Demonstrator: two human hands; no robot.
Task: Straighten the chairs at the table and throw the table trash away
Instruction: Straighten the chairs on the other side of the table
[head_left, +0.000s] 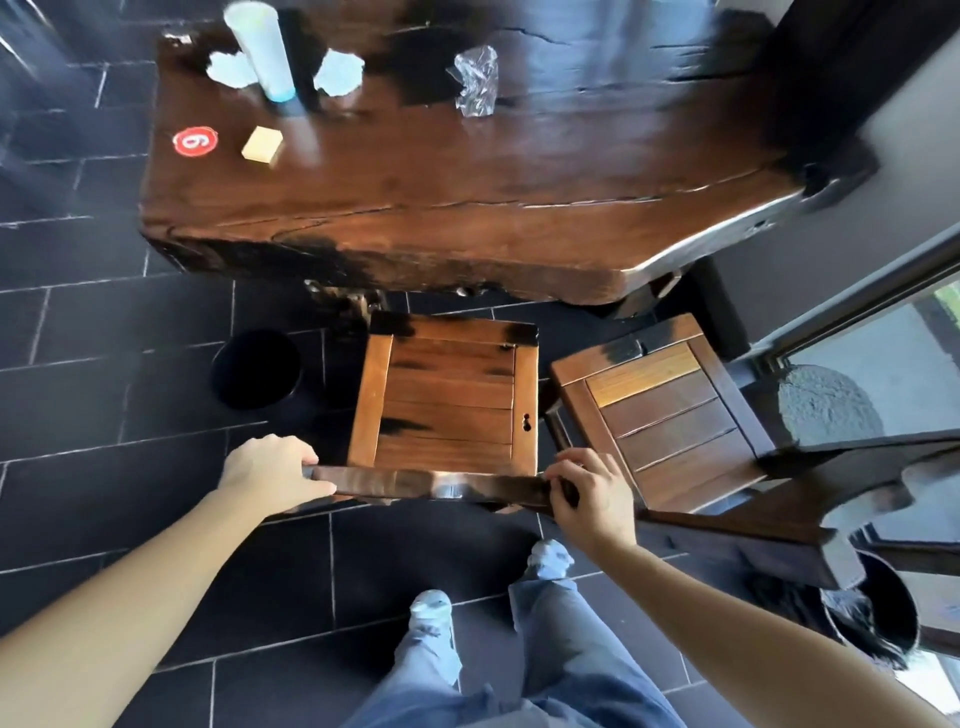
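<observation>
Left hand: your left hand (270, 475) grips the left end of the chair's top rail (431, 480). The fingers are curled over the rail's far edge and the thumb lies along its near side.
Right hand: your right hand (587, 493) grips the right end of the same rail, with bent fingers wrapped over the top.
Chair: the chair (452, 410) stands between your hands and just ahead of them. Its seat is roughly square to the bench and stops just short of the bench edge.
Second chair: the second chair (670, 415) is just right of your right hand, turned at an angle to the bench. Its back runs off to the right past your wrist.
Bench: the bench (467, 218) lies ahead of both hands, beyond the chair seat.
Trash: well ahead of your left hand, at the far side of the bench, two crumpled tissues (340, 73) flank a tall white cup (262, 49). A clear wrapper (475, 80) lies to their right.
Other bench items: a pale block (262, 146) and a red sticker (195, 141) sit nearer your left hand than the trash.
Bin: a black bin (257, 369) stands on the floor (104, 467) just ahead of your left hand, left of the chair.
</observation>
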